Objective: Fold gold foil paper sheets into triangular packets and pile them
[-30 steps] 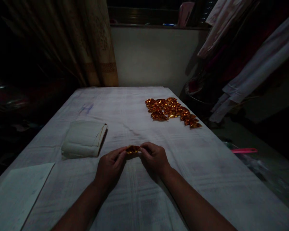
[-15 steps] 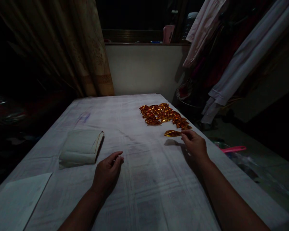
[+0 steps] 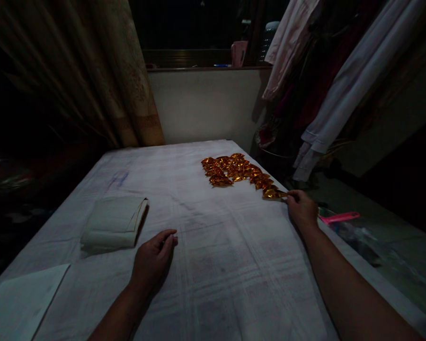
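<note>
Dozens of folded gold pieces (image 3: 236,169) lie heaped while your right hand (image 3: 301,208) pinches one more (image 3: 275,193) at the pile's edge, your left hand (image 3: 152,260) rests loosely curled and empty on the surface (image 3: 213,265), and a stack of unfolded sheets (image 3: 111,226) is left.

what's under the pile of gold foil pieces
The gold foil pieces lie straight on the white cloth; the right hand touches the nearest one. What the cloth covers cannot be seen.

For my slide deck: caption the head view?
Right hand touches a gold foil piece at the pile's end; left hand rests on cloth.
</note>
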{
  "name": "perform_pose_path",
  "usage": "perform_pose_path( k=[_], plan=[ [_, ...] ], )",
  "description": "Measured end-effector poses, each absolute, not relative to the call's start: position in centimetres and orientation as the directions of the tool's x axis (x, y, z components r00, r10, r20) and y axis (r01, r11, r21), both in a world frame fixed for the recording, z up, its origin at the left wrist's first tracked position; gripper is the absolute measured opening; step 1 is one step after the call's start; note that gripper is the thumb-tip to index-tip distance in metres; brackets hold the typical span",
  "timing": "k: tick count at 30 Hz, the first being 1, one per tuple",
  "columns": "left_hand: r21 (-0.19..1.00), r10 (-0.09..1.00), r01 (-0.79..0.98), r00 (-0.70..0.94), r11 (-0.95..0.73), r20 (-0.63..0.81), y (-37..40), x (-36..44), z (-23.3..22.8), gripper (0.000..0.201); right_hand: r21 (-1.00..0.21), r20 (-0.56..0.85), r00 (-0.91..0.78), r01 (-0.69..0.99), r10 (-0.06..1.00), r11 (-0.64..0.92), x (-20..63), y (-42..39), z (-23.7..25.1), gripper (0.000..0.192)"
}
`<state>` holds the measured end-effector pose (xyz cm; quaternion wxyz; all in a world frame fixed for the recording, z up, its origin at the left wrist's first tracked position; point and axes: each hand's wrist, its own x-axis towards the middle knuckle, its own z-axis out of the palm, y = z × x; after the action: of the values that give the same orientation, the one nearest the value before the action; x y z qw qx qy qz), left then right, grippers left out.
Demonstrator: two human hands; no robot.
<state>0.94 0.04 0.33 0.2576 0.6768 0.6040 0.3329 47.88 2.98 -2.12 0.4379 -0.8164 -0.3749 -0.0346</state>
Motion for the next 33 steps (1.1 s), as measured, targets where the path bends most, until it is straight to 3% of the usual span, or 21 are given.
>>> perform_pose_path(
  k=[15,24,33],
  plan=[
    [0.739,0.989,0.660,0.053,-0.137,0.136,0.1,0.7,0.2,0.040,-0.539,0.431,0.672,0.727,0.602,-0.425,47.8,3.1,-2.6,0.033],
    [0.748,0.991,0.651,0.067,-0.133,0.119,0.1,0.8,0.2,0.040,-0.413,0.443,0.492,0.854,0.749,-0.316,46.3,3.0,-2.9,0.029],
    [0.762,0.990,0.632,0.070,-0.140,0.123,-0.1,1.1,0.7,0.040,-0.373,0.505,0.430,0.891,0.748,-0.261,45.8,2.4,-2.9,0.032]
  ],
)
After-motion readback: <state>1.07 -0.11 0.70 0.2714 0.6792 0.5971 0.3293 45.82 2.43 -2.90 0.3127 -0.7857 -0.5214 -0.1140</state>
